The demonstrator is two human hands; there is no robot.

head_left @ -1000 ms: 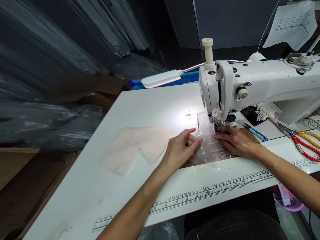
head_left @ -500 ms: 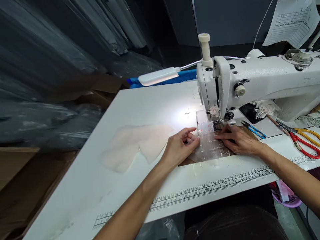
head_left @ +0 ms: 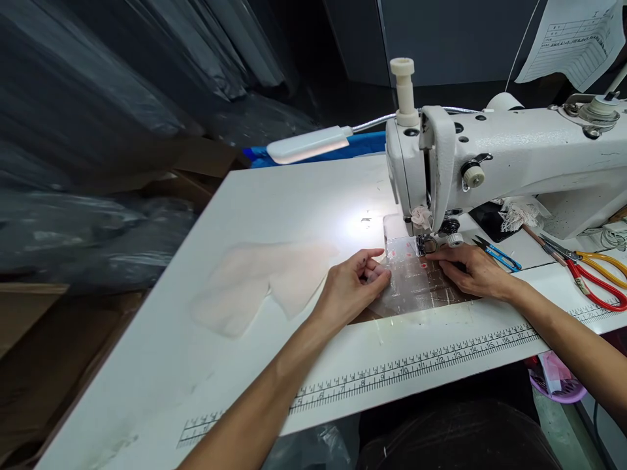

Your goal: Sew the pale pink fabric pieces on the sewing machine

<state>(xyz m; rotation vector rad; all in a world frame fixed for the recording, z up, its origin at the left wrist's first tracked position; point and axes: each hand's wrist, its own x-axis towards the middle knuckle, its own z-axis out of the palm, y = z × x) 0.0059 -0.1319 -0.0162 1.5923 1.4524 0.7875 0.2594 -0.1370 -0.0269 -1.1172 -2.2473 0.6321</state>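
A sheer pale pink fabric piece [head_left: 259, 281] lies on the white table and runs up to my left hand [head_left: 355, 281]. That hand is closed at the left edge of a clear plastic plate [head_left: 411, 284], thumb against curled fingers, apparently on the fabric's edge; the exact grip is partly hidden. My right hand [head_left: 475, 271] rests on the plate's right side, index finger stretched toward the presser foot [head_left: 427, 245], its other fingers bent beneath. The white sewing machine [head_left: 519, 153] stands over the plate. Any fabric under the foot is too transparent to make out.
Blue thread snips [head_left: 497, 253] and red- and yellow-handled scissors [head_left: 582, 277] lie right of my right hand. A printed ruler [head_left: 392, 375] follows the table's front edge. A lamp [head_left: 308, 145] hangs behind. Cardboard boxes [head_left: 29, 313] stand left; a purple basket [head_left: 563, 391] sits below.
My right hand has shifted slightly right and up, its index finger now straighter beside the presser foot. My left hand stays nearly in place. The view has moved slightly.
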